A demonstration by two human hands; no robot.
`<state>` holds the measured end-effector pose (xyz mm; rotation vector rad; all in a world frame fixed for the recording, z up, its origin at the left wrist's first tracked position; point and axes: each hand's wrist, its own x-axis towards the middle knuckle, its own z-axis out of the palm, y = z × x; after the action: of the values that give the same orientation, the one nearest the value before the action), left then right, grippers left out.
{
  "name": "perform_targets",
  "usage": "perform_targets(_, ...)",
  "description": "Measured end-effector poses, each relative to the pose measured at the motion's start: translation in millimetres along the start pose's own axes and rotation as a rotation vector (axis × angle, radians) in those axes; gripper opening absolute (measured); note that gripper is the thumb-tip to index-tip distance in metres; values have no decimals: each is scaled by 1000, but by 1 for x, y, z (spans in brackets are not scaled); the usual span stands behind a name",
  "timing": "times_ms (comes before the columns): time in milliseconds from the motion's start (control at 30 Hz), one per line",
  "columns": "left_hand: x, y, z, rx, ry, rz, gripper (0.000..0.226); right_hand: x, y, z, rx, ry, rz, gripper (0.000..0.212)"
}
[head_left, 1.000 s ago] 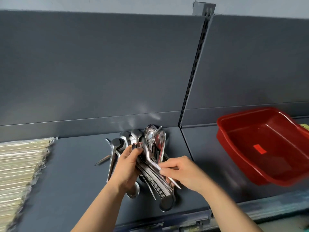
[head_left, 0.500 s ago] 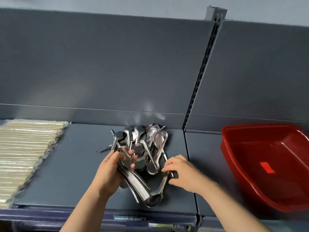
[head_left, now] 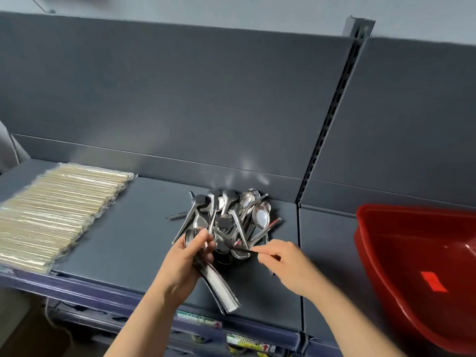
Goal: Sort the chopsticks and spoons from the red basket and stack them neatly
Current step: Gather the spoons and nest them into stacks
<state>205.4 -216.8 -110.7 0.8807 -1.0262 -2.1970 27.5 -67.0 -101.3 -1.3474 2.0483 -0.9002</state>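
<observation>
Spoons [head_left: 231,215] of polished steel lie in a loose, crisscrossed pile at the back edge of a grey shelf [head_left: 128,240], against its rear panel. The person's left hand [head_left: 185,264] grips a nested stack [head_left: 219,287] of spoons, fingers curled round the bowl end, the handles fanning toward the shelf's front edge. The right hand [head_left: 291,266], just beside the pile, pinches between thumb and fingertips what appears to be the handle of a single spoon [head_left: 239,249], though blur obscures it. Wrapped chopsticks [head_left: 56,215] lie in neat rows at the shelf's left end. The red basket [head_left: 386,253] sits tilted on the adjoining section, at the right.
</observation>
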Motion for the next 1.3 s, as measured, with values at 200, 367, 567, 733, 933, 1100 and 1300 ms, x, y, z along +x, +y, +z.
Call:
perform_targets(200, -1, -1, 17, 48, 19, 38, 28, 5, -27, 18, 73, -168, -24, 36)
perform_targets(367, 6, 14, 9, 27, 35, 52, 12, 30, -26, 10, 181, 40, 130, 23)
perform_targets(567, 20, 31, -11, -110, 36, -3, 13, 76, -27, 25, -152, 177, 316, 20)
perform_targets(733, 30, 43, -23, -88, 18, -70, 25, 89, -22, 19, 57, 198, 372, 13)
perform_targets(933, 39, 42, -18, 1, -79, -147, 12, 59, -3, -31, -69, 149, 288, 22)
perform_targets(1100, 40, 37, -14, 16, -138, -199, 12, 49, 7, -26, -326, 129, 125, 25)
perform_targets(1300, 38, 43, -16, -23, -123, -209, 14, 59, 19, -16, -425, 84, 32, 29)
